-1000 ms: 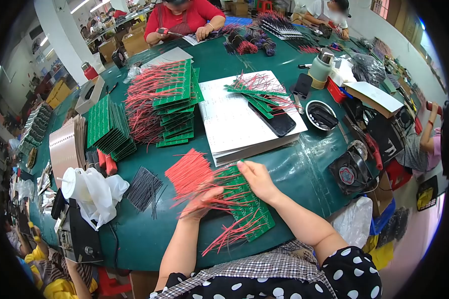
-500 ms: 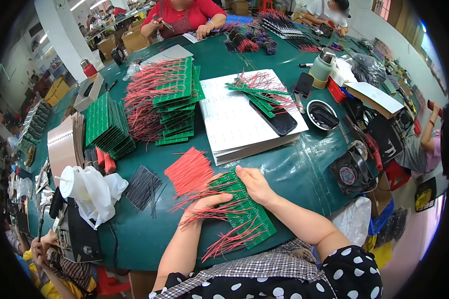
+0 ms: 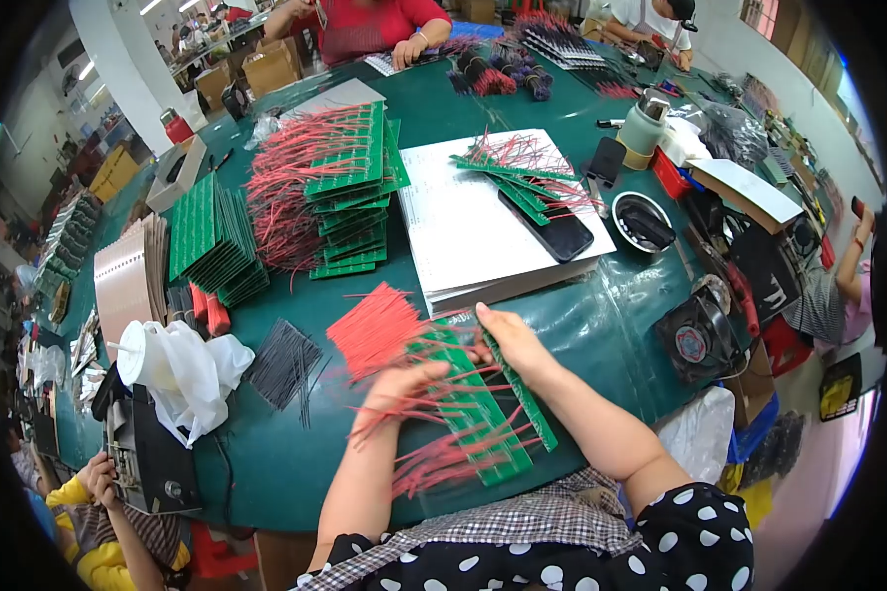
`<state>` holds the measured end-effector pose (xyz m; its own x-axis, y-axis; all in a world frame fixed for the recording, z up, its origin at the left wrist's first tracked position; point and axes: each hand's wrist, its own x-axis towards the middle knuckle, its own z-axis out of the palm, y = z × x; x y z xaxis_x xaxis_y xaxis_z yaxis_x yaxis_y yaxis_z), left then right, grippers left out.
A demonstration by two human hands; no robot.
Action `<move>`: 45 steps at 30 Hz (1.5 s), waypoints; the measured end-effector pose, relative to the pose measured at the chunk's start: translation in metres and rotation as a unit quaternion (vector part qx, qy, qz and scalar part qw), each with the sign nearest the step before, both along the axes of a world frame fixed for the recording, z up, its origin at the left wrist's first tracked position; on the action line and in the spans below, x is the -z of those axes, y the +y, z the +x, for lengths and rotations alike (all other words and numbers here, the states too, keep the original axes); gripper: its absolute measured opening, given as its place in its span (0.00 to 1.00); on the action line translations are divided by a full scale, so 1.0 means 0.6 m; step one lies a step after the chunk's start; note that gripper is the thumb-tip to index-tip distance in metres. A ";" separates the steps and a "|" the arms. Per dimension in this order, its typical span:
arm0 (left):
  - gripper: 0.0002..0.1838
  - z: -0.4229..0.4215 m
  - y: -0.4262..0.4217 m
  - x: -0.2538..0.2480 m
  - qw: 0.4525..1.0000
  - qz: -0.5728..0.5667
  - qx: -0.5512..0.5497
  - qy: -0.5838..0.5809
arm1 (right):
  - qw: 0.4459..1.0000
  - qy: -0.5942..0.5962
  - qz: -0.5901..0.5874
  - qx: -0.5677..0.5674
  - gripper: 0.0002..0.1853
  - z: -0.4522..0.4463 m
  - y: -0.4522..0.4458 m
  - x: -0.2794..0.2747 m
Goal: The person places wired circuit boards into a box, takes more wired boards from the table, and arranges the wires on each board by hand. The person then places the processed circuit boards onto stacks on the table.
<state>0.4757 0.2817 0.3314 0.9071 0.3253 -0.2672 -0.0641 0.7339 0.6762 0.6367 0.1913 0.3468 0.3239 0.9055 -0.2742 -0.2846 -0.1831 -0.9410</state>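
My left hand [image 3: 402, 386] grips a green circuit board [image 3: 475, 419] by its left side, thumb on top. Red wires stick out leftward from this board over my hand, some smeared by motion. My right hand [image 3: 514, 343] is closed on the top end of a second, narrow-looking green board [image 3: 524, 396], tilted almost edge-on beside the first. A gap shows between the two boards; whether they are joined lower down I cannot tell. Just beyond my left hand lies a pile of red wires [image 3: 373, 330], with a bundle of black wires [image 3: 284, 362] to its left.
Wired green boards [image 3: 350, 182] are stacked at the back left, beside bare green boards [image 3: 199, 231]. A thick paper stack [image 3: 443, 227] carries a phone [image 3: 565, 241] and more wired boards. A fan [image 3: 695, 335] stands right, a bagged cup [image 3: 153, 360] left. Another person [image 3: 379, 30] sits opposite.
The single board surface seen before now appears as two boards, the right one tilted edge-on by my right hand. My right hand has shifted slightly right and the wires swing.
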 end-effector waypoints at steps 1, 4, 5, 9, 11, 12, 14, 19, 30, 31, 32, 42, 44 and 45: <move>0.20 -0.010 0.016 0.017 0.998 0.016 -0.055 -0.006 | 1.000 0.022 0.008 0.005 0.22 0.013 0.000 0.015; 0.17 -0.040 0.054 0.028 0.981 -0.039 -0.184 -0.048 | 0.996 0.087 0.022 -0.012 0.16 0.042 -0.015 -0.015; 0.14 -0.045 0.057 0.017 0.977 -0.051 -0.201 -0.040 | 0.996 0.076 0.035 0.001 0.14 0.050 -0.023 -0.031; 0.19 -0.042 0.058 0.029 0.967 -0.066 -0.245 -0.019 | 0.982 -0.117 0.067 0.130 0.11 0.097 -0.046 -0.112; 0.19 -0.037 0.053 0.032 0.975 -0.063 -0.211 -0.024 | 0.967 -0.082 0.115 0.214 0.11 0.136 -0.045 -0.143; 0.18 -0.034 0.050 0.034 0.982 -0.058 -0.178 -0.028 | 0.963 -0.091 0.141 0.212 0.10 0.168 -0.038 -0.142; 0.18 -0.022 0.038 0.031 0.985 -0.030 -0.169 0.002 | 0.967 -0.016 0.151 0.207 0.08 0.216 -0.025 -0.149; 0.17 -0.010 0.024 0.024 0.989 0.007 -0.143 0.019 | 0.925 0.108 0.262 0.254 0.07 0.263 0.025 -0.146; 0.09 -0.004 0.009 0.021 0.996 0.000 -0.075 0.055 | 0.992 -0.117 -0.008 -0.046 0.17 0.040 -0.022 -0.060; 0.10 -0.001 0.004 0.013 0.997 0.031 -0.048 0.054 | 0.986 -0.154 0.009 -0.063 0.16 0.016 -0.019 -0.043; 0.10 -0.001 -0.005 0.011 0.996 0.026 -0.050 0.064 | 0.978 -0.190 0.028 -0.079 0.16 -0.003 -0.015 -0.029; 0.15 0.007 -0.011 -0.001 0.987 0.132 -0.052 0.076 | 0.959 -0.271 0.075 0.032 0.17 -0.031 0.008 0.018; 0.15 0.009 -0.014 0.007 0.987 0.137 -0.046 0.063 | 0.951 -0.298 0.068 0.040 0.18 -0.027 0.006 0.029; 0.15 0.010 -0.014 0.010 0.987 0.145 -0.042 0.048 | 0.958 -0.283 0.050 0.014 0.18 -0.020 0.007 0.045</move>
<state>0.4815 0.2733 0.3251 0.8487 0.4739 -0.2349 -0.0422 0.5034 0.8630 0.6249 0.1958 0.3196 0.4193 0.9070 0.0393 0.2721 -0.0843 -0.9586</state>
